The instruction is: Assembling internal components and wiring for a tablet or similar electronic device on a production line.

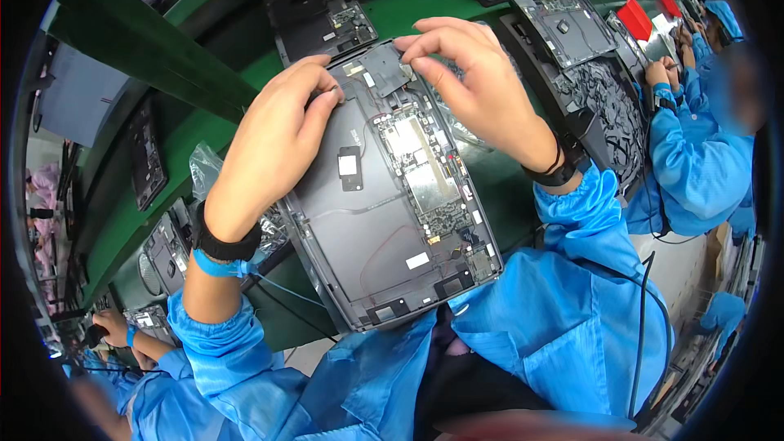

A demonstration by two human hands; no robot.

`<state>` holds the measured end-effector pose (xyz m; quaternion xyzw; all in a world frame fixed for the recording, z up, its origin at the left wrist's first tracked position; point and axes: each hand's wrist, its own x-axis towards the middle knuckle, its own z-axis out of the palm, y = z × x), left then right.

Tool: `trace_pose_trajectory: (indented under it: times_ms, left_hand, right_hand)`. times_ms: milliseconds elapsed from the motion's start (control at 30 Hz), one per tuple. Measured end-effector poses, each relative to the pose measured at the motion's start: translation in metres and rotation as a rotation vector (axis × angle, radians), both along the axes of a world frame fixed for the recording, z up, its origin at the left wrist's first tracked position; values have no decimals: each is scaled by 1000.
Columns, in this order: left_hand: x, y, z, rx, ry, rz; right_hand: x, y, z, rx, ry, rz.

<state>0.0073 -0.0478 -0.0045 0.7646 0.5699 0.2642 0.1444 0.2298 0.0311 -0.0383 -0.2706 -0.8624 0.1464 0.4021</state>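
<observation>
A dark grey device housing point(339, 233) leans tilted against my lap, its inside facing up, with a long green-and-silver circuit board point(433, 188) along its right half. Across its far end lies a flat grey plate point(384, 69). My left hand point(273, 131) is over the far left part of the housing, thumb and forefinger tips close together. At the plate's right corner, my right hand point(482, 82) has its thumb drawn in toward the forefinger, other fingers loosely bent. Anything between either hand's fingertips is too small or hidden to make out.
Similar opened housings point(563, 28) lie on the green bench at the far side and left. A tray of dark scraps point(604, 118) stands to the right. Clear plastic bags point(204, 170) are beside my left arm. Co-workers in blue point(702, 163) sit on both sides; a green post point(155, 41) slants upper left.
</observation>
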Motion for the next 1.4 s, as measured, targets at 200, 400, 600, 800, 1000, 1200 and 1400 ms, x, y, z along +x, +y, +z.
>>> trace_pose_trajectory:
  times_ms: [200,400,600,800,1000,1200,1400]
  left_hand:
    - [3,-7,2,-9,38,32]
    - [1,-11,1,7,-168,142]
    - [-7,-13,-18,80,-325,246]
    - [-5,-16,-27,63,-508,298]
    - [-5,-16,-29,102,-507,342]
    - [-7,-17,-34,95,-505,372]
    - [-5,-16,-32,80,-436,386]
  right_hand:
    - [-6,-1,-10,-320,272,238]
    - [3,34,0,-869,418,361]
    - [1,45,-6,-909,369,407]
    - [0,45,-7,-823,270,341]
    - [-16,60,13,-471,-132,231]
    - [-27,59,-4,-12,-302,121]
    - [-24,61,-12,-662,-36,245]
